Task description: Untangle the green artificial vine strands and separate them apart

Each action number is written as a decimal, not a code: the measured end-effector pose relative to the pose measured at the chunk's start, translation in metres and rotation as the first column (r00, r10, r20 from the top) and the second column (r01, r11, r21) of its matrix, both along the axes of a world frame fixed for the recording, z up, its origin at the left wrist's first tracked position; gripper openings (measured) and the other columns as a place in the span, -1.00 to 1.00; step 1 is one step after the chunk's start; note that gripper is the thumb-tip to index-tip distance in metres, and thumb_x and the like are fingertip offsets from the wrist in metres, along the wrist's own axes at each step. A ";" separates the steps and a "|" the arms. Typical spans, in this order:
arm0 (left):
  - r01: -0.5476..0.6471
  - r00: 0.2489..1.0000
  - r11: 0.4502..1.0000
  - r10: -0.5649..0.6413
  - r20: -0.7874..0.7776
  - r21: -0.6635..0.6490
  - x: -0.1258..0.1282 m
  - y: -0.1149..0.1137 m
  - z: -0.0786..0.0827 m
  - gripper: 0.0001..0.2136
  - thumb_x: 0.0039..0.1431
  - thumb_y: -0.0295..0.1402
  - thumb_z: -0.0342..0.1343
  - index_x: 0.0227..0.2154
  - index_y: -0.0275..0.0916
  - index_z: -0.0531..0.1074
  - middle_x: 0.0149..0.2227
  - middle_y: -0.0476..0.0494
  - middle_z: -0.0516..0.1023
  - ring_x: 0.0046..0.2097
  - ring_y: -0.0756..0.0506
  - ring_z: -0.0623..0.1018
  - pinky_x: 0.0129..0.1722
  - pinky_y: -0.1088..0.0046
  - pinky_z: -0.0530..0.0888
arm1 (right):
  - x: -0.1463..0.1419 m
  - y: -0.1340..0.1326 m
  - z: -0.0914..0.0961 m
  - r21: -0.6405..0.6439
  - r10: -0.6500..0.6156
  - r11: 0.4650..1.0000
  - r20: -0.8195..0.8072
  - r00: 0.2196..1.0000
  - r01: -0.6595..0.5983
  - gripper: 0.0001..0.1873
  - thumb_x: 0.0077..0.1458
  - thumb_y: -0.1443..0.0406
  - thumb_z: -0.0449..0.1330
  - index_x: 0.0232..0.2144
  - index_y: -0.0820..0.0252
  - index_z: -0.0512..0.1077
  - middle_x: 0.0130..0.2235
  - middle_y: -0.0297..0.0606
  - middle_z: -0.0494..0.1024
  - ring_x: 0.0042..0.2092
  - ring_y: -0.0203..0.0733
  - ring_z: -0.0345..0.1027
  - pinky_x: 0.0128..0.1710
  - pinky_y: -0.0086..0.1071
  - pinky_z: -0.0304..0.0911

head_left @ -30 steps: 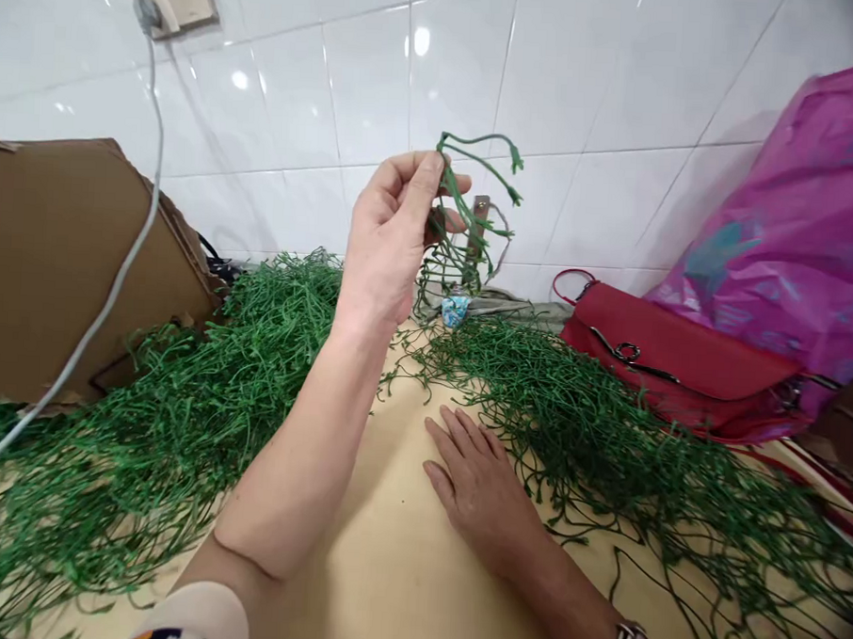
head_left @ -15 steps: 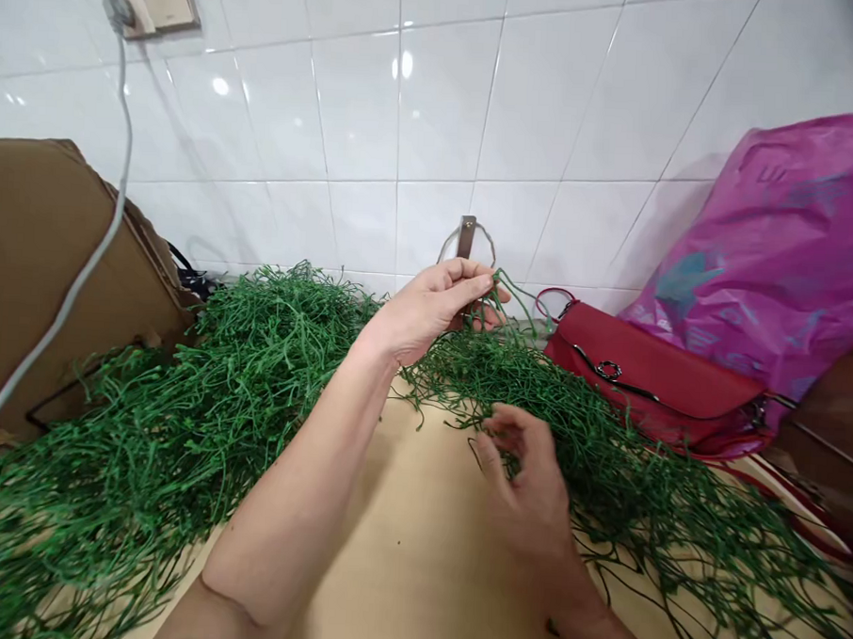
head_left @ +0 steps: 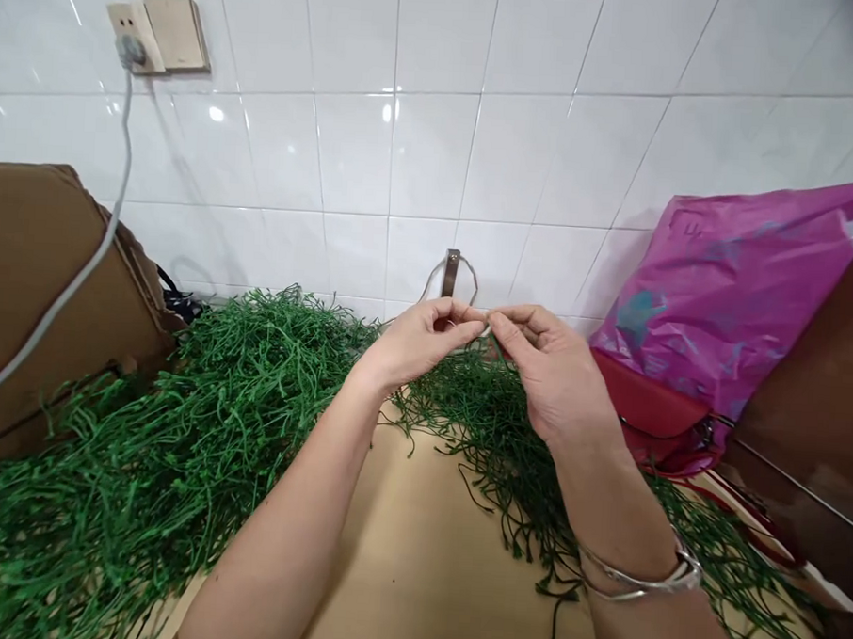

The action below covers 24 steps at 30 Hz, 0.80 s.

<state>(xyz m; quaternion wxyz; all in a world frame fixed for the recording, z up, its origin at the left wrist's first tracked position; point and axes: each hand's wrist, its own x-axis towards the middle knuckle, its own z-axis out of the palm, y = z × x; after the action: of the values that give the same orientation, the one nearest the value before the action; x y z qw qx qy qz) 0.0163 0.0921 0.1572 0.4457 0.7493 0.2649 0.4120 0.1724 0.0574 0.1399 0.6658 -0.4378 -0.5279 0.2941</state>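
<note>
My left hand (head_left: 429,343) and my right hand (head_left: 555,368) meet fingertip to fingertip above the table, both pinching a thin green cord (head_left: 492,341). Most of that cord is hidden behind the fingers. To the left spreads a large heap of bright green cords (head_left: 246,396), many with small knotted ends. A darker heap of green cords (head_left: 492,435) lies under and beyond my right hand and runs on to the right of my forearm. A silver bracelet circles my right wrist.
Behind stands a white tiled wall (head_left: 433,160) with a socket (head_left: 160,35) and a hanging grey cable (head_left: 82,276). A cardboard box (head_left: 39,274) is at the left. A red handbag (head_left: 649,405) and a purple plastic bag (head_left: 725,285) sit at the right. The tabletop (head_left: 417,545) is pale wood.
My right hand has risen from over the darker heap to my left hand and closed on the cord. My left hand still pinches it. The whole view has shifted slightly.
</note>
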 end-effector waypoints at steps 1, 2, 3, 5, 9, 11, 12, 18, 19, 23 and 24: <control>-0.014 0.996 0.999 0.018 -0.085 0.049 -0.004 -0.001 0.002 -0.68 0.18 -0.18 0.18 -0.09 -0.28 0.47 -0.13 -0.17 0.54 -0.13 -0.06 0.46 -0.05 0.36 0.39 | 0.005 0.000 0.001 0.031 -0.051 0.998 -0.009 0.999 0.051 -0.62 -0.12 0.05 0.40 -0.35 0.18 0.48 -0.48 -0.42 0.47 -0.43 -0.33 0.31 -0.41 -0.40 0.25; -0.003 0.983 0.996 0.020 -0.182 0.094 -0.008 -0.001 0.004 -0.63 0.17 -0.15 0.19 -0.04 -0.26 0.45 -0.11 -0.17 0.53 -0.12 -0.07 0.45 -0.06 0.37 0.39 | 0.010 0.000 0.002 0.065 -0.098 0.993 -0.015 0.995 0.099 -0.65 -0.11 0.07 0.39 -0.36 0.17 0.47 -0.50 -0.44 0.45 -0.45 -0.34 0.30 -0.43 -0.42 0.23; 0.034 0.958 0.991 0.004 -0.288 0.128 -0.012 0.000 0.005 -0.61 0.16 -0.12 0.19 -0.03 -0.25 0.45 -0.12 -0.15 0.52 -0.14 -0.07 0.45 -0.09 0.37 0.38 | 0.016 -0.002 0.004 0.100 -0.147 0.984 -0.016 0.989 0.148 -0.68 -0.10 0.09 0.38 -0.37 0.16 0.47 -0.51 -0.45 0.44 -0.46 -0.35 0.29 -0.45 -0.42 0.20; 0.130 0.879 0.981 -0.046 -0.475 0.146 -0.018 0.004 0.004 -0.69 0.18 -0.13 0.16 -0.12 -0.23 0.48 -0.21 -0.10 0.53 -0.20 -0.06 0.44 -0.15 0.39 0.38 | 0.027 -0.004 0.007 0.160 -0.258 0.954 -0.007 0.966 0.255 -0.72 -0.07 0.11 0.35 -0.37 0.15 0.46 -0.51 -0.45 0.43 -0.47 -0.35 0.25 -0.49 -0.42 0.15; 0.105 0.779 0.987 -0.004 -0.628 0.124 -0.025 0.019 -0.005 -0.82 0.20 -0.23 0.10 -0.30 -0.22 0.50 -0.31 -0.08 0.57 -0.25 -0.09 0.48 -0.22 0.40 0.39 | 0.042 -0.007 0.010 0.241 -0.455 0.868 0.033 0.890 0.435 -0.77 -0.01 0.14 0.31 -0.37 0.18 0.48 -0.47 -0.40 0.44 -0.46 -0.35 0.22 -0.47 -0.38 0.12; 0.056 0.770 0.992 0.031 -0.637 0.116 -0.030 0.025 -0.009 -0.84 0.15 -0.26 0.12 -0.31 -0.22 0.50 -0.29 -0.09 0.59 -0.23 -0.11 0.52 -0.20 0.40 0.40 | 0.044 -0.007 0.010 0.267 -0.518 0.837 0.101 0.849 0.478 -0.79 0.04 0.17 0.29 -0.35 0.21 0.50 -0.43 -0.35 0.48 -0.42 -0.34 0.27 -0.40 -0.35 0.16; 0.040 0.769 0.993 0.039 -0.638 0.109 -0.033 0.027 -0.009 -0.85 0.12 -0.27 0.13 -0.31 -0.22 0.49 -0.27 -0.10 0.60 -0.21 -0.11 0.53 -0.19 0.40 0.40 | 0.045 -0.007 0.009 0.277 -0.540 0.826 0.139 0.830 0.491 -0.79 0.06 0.18 0.28 -0.34 0.22 0.51 -0.41 -0.32 0.50 -0.40 -0.33 0.29 -0.37 -0.34 0.16; -0.069 0.747 0.992 0.124 -0.653 0.109 -0.053 0.027 0.001 -0.76 0.00 -0.36 0.10 -0.22 -0.21 0.50 -0.19 -0.06 0.60 -0.16 -0.08 0.52 -0.16 0.44 0.37 | 0.051 -0.004 0.010 0.322 -0.625 0.743 0.019 0.780 0.587 -0.82 0.02 0.20 0.27 -0.37 0.20 0.48 -0.46 -0.37 0.43 -0.42 -0.30 0.25 -0.37 -0.31 0.14; -0.084 0.745 0.990 0.138 -0.652 0.114 -0.055 0.025 0.003 -0.75 0.00 -0.35 0.10 -0.22 -0.21 0.50 -0.19 -0.05 0.60 -0.17 -0.08 0.52 -0.17 0.45 0.36 | 0.051 -0.004 0.011 0.313 -0.616 0.742 -0.029 0.787 0.593 -0.83 -0.02 0.21 0.28 -0.38 0.20 0.47 -0.47 -0.38 0.41 -0.43 -0.30 0.23 -0.38 -0.31 0.14; -0.139 0.710 0.976 0.217 -0.670 0.169 -0.061 0.023 0.008 -0.72 -0.02 -0.19 0.18 -0.27 -0.22 0.49 -0.32 -0.01 0.53 -0.27 -0.06 0.45 -0.29 0.46 0.30 | 0.055 -0.002 0.012 0.294 -0.587 0.755 -0.096 0.804 0.586 -0.84 -0.07 0.22 0.27 -0.42 0.17 0.43 -0.48 -0.41 0.38 -0.44 -0.30 0.20 -0.39 -0.31 0.12; -0.152 0.682 0.970 0.241 -0.690 0.189 -0.064 0.023 0.008 -0.69 -0.06 -0.15 0.22 -0.28 -0.21 0.48 -0.35 0.00 0.51 -0.29 -0.06 0.43 -0.31 0.46 0.28 | 0.058 -0.002 0.012 0.304 -0.607 0.739 -0.087 0.790 0.601 -0.85 -0.06 0.22 0.26 -0.42 0.17 0.43 -0.48 -0.41 0.38 -0.43 -0.30 0.20 -0.38 -0.31 0.13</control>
<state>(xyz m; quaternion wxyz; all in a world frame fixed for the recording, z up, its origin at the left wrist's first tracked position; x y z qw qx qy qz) -0.0477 0.1147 0.1653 0.2185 0.8413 0.4703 0.1528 0.2299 0.0552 0.1516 0.7814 -0.4752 -0.4034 -0.0297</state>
